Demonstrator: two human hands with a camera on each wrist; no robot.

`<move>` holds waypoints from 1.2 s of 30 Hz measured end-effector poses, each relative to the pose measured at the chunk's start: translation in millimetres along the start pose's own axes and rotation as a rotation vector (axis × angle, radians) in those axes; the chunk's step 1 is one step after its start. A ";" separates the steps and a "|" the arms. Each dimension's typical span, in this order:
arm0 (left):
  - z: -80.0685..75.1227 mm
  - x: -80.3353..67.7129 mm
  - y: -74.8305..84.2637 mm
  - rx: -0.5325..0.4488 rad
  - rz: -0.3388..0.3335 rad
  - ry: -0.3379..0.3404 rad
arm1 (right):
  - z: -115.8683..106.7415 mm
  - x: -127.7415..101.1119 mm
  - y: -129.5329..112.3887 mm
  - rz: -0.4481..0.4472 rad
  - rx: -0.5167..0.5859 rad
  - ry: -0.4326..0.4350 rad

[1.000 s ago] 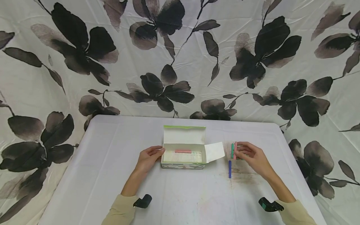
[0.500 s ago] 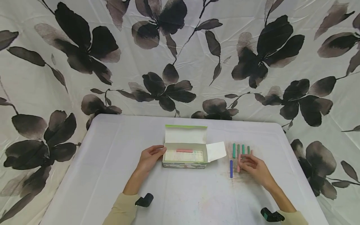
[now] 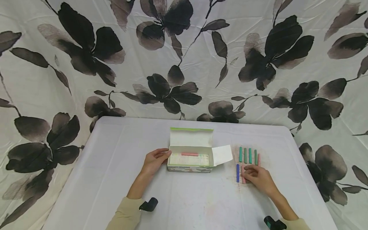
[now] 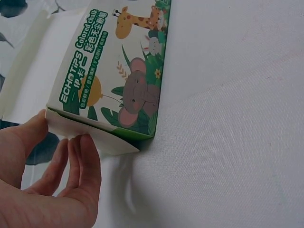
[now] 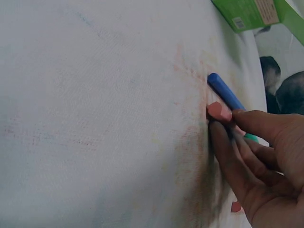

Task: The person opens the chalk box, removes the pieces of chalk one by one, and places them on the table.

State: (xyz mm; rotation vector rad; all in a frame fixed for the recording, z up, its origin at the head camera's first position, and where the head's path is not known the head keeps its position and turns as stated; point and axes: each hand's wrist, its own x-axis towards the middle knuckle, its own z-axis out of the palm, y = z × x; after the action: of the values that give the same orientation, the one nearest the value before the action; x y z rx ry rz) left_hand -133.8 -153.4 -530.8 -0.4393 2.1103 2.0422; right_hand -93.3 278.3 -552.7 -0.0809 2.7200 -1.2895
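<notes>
An open colored-chalk box (image 3: pixel 191 163) lies mid-table with one pink chalk (image 3: pixel 189 154) inside. My left hand (image 3: pixel 165 154) rests against the box's left end, fingers straight; the left wrist view shows the left hand (image 4: pixel 61 137) touching the end flap of the box (image 4: pixel 118 71). My right hand (image 3: pixel 245 173) pinches a pink chalk (image 3: pixel 243 170) that lies on the table beside a blue chalk (image 3: pixel 237 172). In the right wrist view the right hand (image 5: pixel 228 121) holds the pink chalk (image 5: pixel 218 110) next to the blue chalk (image 5: pixel 225 91).
Several green chalks (image 3: pixel 245 155) and another pink chalk (image 3: pixel 259 159) lie in a row behind my right hand. The white table (image 3: pixel 115 153) is stained with chalk dust near them. A flowered cloth (image 3: pixel 184 64) hangs behind the table.
My right hand has carried the pink chalk from the row of chalks toward me and set it down beside the blue chalk. The left hand and box have stayed put.
</notes>
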 end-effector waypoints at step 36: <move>1.2 -12.9 18.8 0.012 0.000 -0.031 | -48.1 43.1 -84.6 -0.134 0.065 -0.042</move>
State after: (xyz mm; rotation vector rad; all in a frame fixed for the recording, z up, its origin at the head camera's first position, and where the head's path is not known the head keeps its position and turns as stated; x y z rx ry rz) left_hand -127.9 -150.7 -508.9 -0.4024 2.1032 2.0226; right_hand -143.4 257.1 -461.2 -0.2846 2.6750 -1.3927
